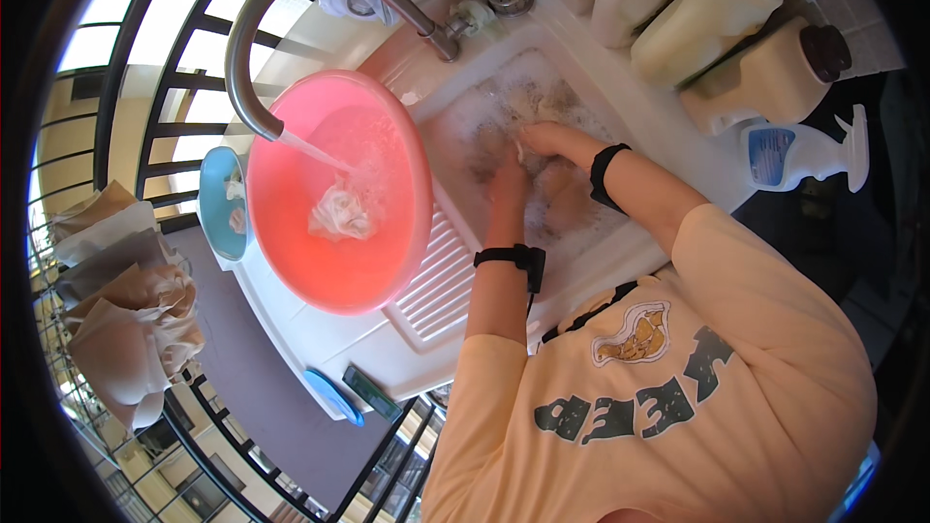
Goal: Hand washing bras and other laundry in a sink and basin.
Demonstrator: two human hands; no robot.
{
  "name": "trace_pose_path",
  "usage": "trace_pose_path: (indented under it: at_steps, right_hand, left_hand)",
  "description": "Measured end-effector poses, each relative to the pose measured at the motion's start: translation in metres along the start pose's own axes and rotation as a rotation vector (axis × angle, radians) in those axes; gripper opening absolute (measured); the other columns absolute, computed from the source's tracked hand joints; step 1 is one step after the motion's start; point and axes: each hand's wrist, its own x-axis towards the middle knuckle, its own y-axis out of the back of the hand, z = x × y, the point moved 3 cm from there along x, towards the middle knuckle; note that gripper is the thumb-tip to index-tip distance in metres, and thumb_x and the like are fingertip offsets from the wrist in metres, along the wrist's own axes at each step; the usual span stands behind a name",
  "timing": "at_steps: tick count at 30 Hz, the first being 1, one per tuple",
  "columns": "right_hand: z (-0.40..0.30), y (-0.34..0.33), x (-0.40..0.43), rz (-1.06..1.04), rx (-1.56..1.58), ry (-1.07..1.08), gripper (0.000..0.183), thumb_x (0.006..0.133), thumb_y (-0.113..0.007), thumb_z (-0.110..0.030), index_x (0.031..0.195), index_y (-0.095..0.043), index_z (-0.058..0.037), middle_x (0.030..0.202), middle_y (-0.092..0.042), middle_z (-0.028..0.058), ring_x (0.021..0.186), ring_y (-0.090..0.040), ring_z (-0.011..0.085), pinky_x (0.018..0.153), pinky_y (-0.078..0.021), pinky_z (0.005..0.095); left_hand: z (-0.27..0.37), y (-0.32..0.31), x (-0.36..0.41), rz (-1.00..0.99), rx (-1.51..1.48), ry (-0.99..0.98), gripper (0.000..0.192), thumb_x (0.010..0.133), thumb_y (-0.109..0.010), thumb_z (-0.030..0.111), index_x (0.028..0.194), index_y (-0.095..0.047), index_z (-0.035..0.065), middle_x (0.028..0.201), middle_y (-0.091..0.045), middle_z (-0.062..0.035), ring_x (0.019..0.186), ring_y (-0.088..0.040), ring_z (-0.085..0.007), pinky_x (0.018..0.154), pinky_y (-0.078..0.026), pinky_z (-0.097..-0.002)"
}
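Observation:
Both hands are in the sink basin (454, 127), which holds cloudy, sudsy water. My left hand (507, 178) is largely submerged, its fingers hidden by water and foam. My right hand (546, 139) meets it at the surface, wrist bent and fingertips down near the left fingers. Something pale shows between the two hands, too blurred to name. A brownish submerged shape (570, 196), perhaps cloth, lies nearer my body. Left of the basin, a pink plastic washbasin (290, 269) holds water and a crumpled white cloth (340, 212).
Water runs from the curved metal faucet (254, 105) into the washbasin. A ribbed washboard (443, 272) adjoins the sink. Plastic bottles (708, 14) and a spray bottle (788, 154) stand right. A blue bowl (224, 232), blue lid (334, 396) and phone (370, 392) sit left.

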Motion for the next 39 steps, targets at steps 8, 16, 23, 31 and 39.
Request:
trace_pose_path:
  at_steps: [8,16,23,31,39]
  right_hand:
    - [-0.032,0.071,-0.038,-0.547,-0.025,-0.302,0.023,0.067,-0.066,-0.012,0.087,-0.066,-0.0008,0.088,-0.063,0.0191,0.074,-0.061,0.0315,0.065,-0.0484,0.0401]
    - [-0.189,0.291,-0.129,0.294,0.592,0.226,0.021,0.082,-0.05,-0.021,0.075,-0.061,-0.0049,0.075,-0.061,0.0068,0.072,-0.056,0.019,0.067,-0.0433,0.0323]
    - [-0.125,0.244,-0.144,0.57,1.035,-0.219,0.033,0.09,-0.048,-0.034,0.101,-0.057,-0.0048,0.095,-0.059,0.0042,0.089,-0.053,0.0137,0.082,-0.0407,0.0306]
    - [-0.114,0.099,-0.103,-0.196,2.448,-0.156,0.039,0.086,-0.053,-0.038,0.11,-0.052,-0.0073,0.11,-0.056,0.0104,0.102,-0.054,0.0209,0.087,-0.0424,0.0412]
    - [-0.126,0.083,-0.093,0.071,2.011,-0.352,0.044,0.086,-0.049,-0.046,0.108,-0.052,-0.0073,0.103,-0.058,0.0069,0.084,-0.059,0.0189,0.074,-0.0494,0.0381]
  left_hand:
    - [-0.001,0.049,-0.016,0.261,0.032,-0.203,0.052,0.07,-0.064,0.023,0.116,-0.05,0.0067,0.103,-0.059,-0.0174,0.095,-0.056,-0.0345,0.084,-0.044,-0.0398]
    - [0.029,0.077,-0.014,0.157,-0.845,-0.662,0.059,0.057,-0.075,0.008,0.111,-0.05,0.0017,0.1,-0.057,-0.0093,0.09,-0.055,-0.0221,0.076,-0.045,-0.0322]
    - [0.012,0.075,-0.011,0.14,-1.311,-0.224,0.047,0.064,-0.06,-0.003,0.11,-0.05,-0.0015,0.099,-0.057,-0.01,0.086,-0.057,-0.0193,0.074,-0.048,-0.0299]
    - [0.042,0.073,-0.089,0.197,-0.752,-0.576,0.039,0.066,-0.057,-0.004,0.104,-0.051,-0.0002,0.097,-0.058,-0.0082,0.086,-0.057,-0.0151,0.074,-0.048,-0.0277]
    - [0.01,0.069,-0.081,0.155,-1.583,-0.296,0.035,0.083,-0.059,0.016,0.113,-0.046,0.0011,0.098,-0.056,-0.0095,0.087,-0.056,-0.0175,0.076,-0.048,-0.0304]
